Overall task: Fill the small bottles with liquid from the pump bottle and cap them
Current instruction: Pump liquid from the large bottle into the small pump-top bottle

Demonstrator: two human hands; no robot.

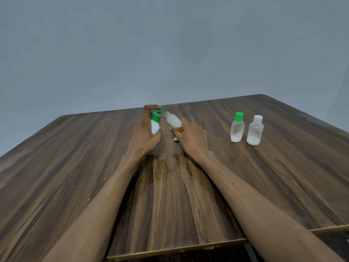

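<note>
while the pump bottle point(155, 124) sits upright in the left hand point(144, 135), fingers wrapped round its white body and one finger up over the green pump head, spout aimed right at the neck of the small bottle point(174, 122) tilted toward it; gripped in turn by the right hand point(190, 136), thumb and fingers curled round the lower half where a little amber liquid has pooled, uncapped mouth up and just beside the spout tip, touching or not too fine to tell; likely light, thin-walled plastic, soft enough to dent under a hard squeeze, and probably slick, judging by the wet-looking patch on the wooden table point(75, 167) just in front of both wrists; best held low on the body, as now, with the neck left free for the spout; pump bottle probably heavier and stiffer, steadied well by a full wrap with a fingertip pressing from above; a small white object point(175, 140) lying on the table just under the right hand, perhaps the missing cap, though too hidden to be sure; well apart to the right, standing upright side by side, a green-capped bottle point(237, 127) and a white-capped bottle point(255, 130), each closed and showing pale liquid at the bottom; filling under way, capping of the held bottle not yet done
</note>
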